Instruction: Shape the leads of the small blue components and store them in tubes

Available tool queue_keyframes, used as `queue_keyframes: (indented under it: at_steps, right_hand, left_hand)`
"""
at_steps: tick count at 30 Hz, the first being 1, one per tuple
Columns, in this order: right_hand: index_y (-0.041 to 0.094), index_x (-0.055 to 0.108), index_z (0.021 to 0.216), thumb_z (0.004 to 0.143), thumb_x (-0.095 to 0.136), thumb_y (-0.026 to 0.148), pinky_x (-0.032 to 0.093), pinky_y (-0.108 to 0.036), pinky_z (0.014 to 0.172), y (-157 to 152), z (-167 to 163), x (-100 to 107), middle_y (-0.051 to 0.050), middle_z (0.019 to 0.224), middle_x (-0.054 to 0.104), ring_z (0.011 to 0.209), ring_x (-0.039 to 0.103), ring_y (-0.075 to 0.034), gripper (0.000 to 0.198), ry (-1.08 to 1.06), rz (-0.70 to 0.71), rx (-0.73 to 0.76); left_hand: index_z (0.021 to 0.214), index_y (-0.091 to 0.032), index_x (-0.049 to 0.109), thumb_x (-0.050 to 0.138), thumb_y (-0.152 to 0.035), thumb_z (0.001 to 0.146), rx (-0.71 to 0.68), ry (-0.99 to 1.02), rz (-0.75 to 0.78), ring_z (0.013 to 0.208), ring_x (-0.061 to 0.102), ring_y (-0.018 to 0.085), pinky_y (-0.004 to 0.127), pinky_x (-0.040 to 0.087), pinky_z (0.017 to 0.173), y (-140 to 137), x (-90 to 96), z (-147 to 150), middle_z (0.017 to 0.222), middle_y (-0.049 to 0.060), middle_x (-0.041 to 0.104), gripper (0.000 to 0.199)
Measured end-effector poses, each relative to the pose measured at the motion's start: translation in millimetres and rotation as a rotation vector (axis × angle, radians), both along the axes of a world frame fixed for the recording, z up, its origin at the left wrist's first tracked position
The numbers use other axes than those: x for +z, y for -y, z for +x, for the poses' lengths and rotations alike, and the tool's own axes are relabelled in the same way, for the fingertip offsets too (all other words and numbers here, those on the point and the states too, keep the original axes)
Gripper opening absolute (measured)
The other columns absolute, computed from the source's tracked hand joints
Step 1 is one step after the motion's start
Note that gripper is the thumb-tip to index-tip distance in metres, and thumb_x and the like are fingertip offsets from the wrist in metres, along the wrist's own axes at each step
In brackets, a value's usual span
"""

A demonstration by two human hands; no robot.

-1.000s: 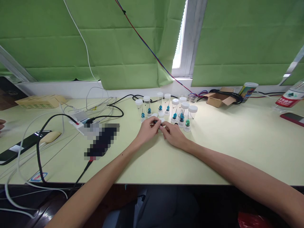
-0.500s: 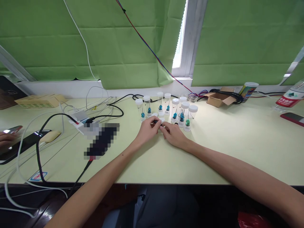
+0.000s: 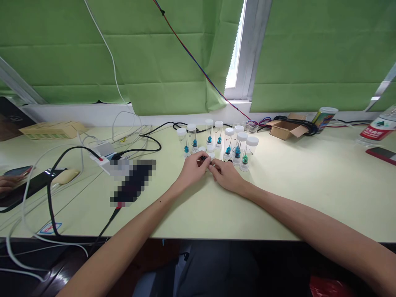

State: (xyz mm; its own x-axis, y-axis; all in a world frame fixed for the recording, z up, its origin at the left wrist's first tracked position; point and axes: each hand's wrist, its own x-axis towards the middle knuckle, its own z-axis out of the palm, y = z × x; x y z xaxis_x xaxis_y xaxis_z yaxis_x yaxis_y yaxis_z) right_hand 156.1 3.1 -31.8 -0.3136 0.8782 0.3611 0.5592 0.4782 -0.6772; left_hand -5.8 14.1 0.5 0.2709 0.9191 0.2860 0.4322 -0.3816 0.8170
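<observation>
My left hand (image 3: pixel 194 168) and my right hand (image 3: pixel 228 175) meet at the middle of the table, fingertips pinched together. Something small and dark shows between them, too covered to name. White round lids (image 3: pixel 210 153) stick out just behind my fingers. Around and beyond my hands stand several clear tubes with white caps, each holding a small blue or green part with thin wire. The nearest tube on the right (image 3: pixel 245 160) has a green part; a blue one (image 3: pixel 186 150) sits in the tube at the left end.
At left lie a power strip (image 3: pixel 103 163), tangled cables, a blurred-out dark object (image 3: pixel 133 183) and another person's hand (image 3: pixel 10 183) by phones. Toward the back right are an open cardboard box (image 3: pixel 283 131), a can (image 3: pixel 324 119), a bottle (image 3: pixel 377 128) and a red-edged phone (image 3: pixel 382 158).
My hands hold nearly the same pose, with only a slight shift of the fingers. At far left the other person's hand and phone have tilted a little.
</observation>
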Motion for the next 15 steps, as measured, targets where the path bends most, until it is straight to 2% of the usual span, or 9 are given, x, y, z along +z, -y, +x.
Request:
queue_keyframes:
  at_steps: [15]
  right_hand:
    - [0.02,0.059,0.087,0.099,0.046,0.025,0.035,-0.027,0.062,-0.2,0.3,0.9,0.003,0.06,0.06,0.056,0.052,-0.014,0.018,0.008,-0.003,0.006]
  left_hand:
    - [0.082,-0.02,0.062,0.055,-0.04,0.088,-0.008,-0.011,0.004,0.064,0.057,0.015,0.027,0.046,0.06,0.4,0.0,-0.1,0.076,0.002,0.066,0.022]
